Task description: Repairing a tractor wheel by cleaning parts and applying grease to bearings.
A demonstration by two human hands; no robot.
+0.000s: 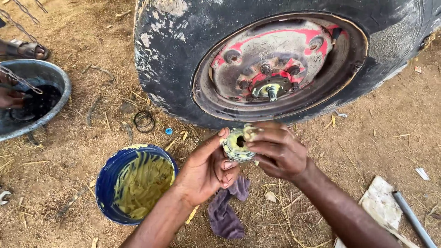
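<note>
**A:** What does each grip have hold of?

**B:** Both are on the same part. The left hand (206, 167) is closed round the near side of a round wheel bearing (237, 146), cupping it from below with the thumb up along its rim. The right hand (278, 151) comes over from the far side, and its fingertips (251, 133) press a dab of yellowish grease onto the top edge.

**A:** So where is the bearing?

**B:** Held up off the ground between the two hands, just below the tyre (170, 59) and short of the hub spindle (272, 92), which stands bare in the middle of the red wheel rim (275, 50).

**A:** How far along would you say the work is?

**B:** Partway, I'd judge. The bearing already shows grease round its face, yet its centre hole is open and dark. It is not on the spindle.

**A:** And around the grip?

**B:** A blue tub of grease (138, 183) sits just left of the left wrist, scooped into ridges. A purple rag (225, 211) lies on the dirt beneath the hands. Well off to the left is a metal basin (32, 103) with another person's hand (10, 97) at its edge.
</note>
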